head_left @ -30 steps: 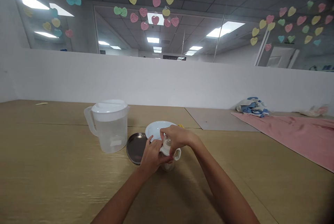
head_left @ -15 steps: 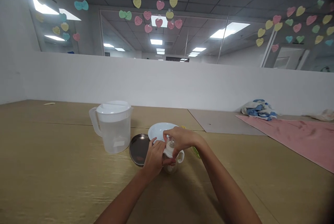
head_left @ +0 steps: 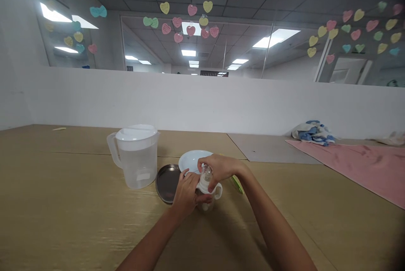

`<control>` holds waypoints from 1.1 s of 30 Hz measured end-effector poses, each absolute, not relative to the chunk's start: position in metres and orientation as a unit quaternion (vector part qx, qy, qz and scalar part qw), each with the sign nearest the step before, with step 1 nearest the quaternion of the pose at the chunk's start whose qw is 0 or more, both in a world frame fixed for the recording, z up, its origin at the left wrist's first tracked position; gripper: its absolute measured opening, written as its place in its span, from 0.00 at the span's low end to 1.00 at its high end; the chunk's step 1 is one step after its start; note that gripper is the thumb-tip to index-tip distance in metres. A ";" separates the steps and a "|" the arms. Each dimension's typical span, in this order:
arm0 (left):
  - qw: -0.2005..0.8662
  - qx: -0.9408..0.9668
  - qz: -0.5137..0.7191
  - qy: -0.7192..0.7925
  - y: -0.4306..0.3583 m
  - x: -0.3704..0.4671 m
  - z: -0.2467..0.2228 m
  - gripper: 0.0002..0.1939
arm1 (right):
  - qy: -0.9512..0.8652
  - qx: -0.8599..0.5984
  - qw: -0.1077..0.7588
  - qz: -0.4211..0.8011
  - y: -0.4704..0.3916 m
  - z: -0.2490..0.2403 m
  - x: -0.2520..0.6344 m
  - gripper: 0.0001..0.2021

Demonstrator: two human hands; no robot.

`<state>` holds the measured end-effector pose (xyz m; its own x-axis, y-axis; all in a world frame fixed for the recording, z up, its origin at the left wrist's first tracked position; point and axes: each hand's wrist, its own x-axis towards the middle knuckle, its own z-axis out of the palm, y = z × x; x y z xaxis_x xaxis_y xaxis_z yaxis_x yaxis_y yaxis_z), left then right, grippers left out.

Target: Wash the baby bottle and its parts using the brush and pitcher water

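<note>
Office: glass partition (head_left: 242, 37), ceiling light (head_left: 276, 38)

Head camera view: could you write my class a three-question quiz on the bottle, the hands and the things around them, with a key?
1. Which thing do the left hand and right hand both touch?
A) crumpled towel
B) white-handled bottle
C) heart-shaped note

2. True or false: the lidded pitcher stands to the left of the metal dish.

3. Fill in: the cloth spread flat on the right is ____ in colour.

Key: 1 B; 2 true; 3 pink.
</note>
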<state>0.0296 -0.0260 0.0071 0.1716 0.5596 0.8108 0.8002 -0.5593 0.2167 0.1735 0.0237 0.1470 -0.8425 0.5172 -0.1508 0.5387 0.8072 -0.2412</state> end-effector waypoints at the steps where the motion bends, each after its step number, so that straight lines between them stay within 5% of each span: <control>1: 0.128 -0.753 -0.457 -0.455 -0.027 0.030 0.008 0.28 | 0.949 0.278 0.039 -0.142 0.024 0.147 0.174 0.24; 25: 0.141 -0.761 -0.455 -0.440 -0.034 0.026 0.019 0.19 | 0.960 0.245 -0.007 -0.136 0.014 0.150 0.171 0.21; 33: 0.153 -0.773 -0.443 -0.427 -0.036 0.025 0.018 0.19 | 0.932 0.297 -0.118 -0.173 -0.003 0.172 0.188 0.23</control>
<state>0.0252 -0.0355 0.0183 0.2429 0.5261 0.8150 0.7962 -0.5881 0.1424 0.1880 -0.0027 0.1720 -0.7953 0.5948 0.1169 0.5135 0.7635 -0.3916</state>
